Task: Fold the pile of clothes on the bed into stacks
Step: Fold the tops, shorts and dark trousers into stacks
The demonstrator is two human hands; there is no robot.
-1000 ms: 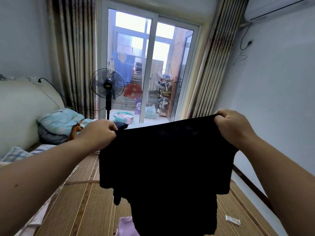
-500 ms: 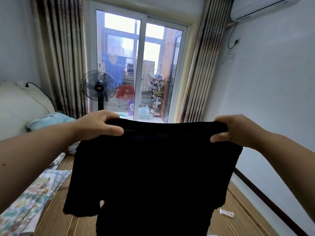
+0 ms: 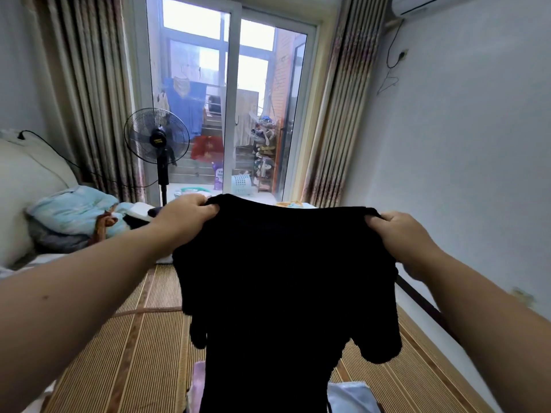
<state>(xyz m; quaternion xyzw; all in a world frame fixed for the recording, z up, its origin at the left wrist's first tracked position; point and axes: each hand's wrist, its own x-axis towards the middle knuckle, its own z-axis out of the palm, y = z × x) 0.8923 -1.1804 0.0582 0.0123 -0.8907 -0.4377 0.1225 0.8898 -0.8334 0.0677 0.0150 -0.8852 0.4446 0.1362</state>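
A black garment (image 3: pixel 283 278) hangs in the air in front of me, spread wide and drooping down over the bed. My left hand (image 3: pixel 186 216) grips its top left edge and my right hand (image 3: pixel 402 236) grips its top right edge. Under it lies the bed's bamboo mat (image 3: pixel 125 347). A pink piece of clothing (image 3: pixel 198 380) and a pale blue one (image 3: pixel 351 397) peek out below the garment; the rest of the pile is hidden behind it.
A light blue quilt (image 3: pixel 71 213) and a white headboard (image 3: pixel 26 186) sit at the left. A standing fan (image 3: pixel 156 141) stands before the sliding glass door (image 3: pixel 226 108). A white wall (image 3: pixel 465 174) runs close along the bed's right side.
The garment has dropped lower, now held over the bed with its hem trailing. The view tilted down, showing more of the mat.
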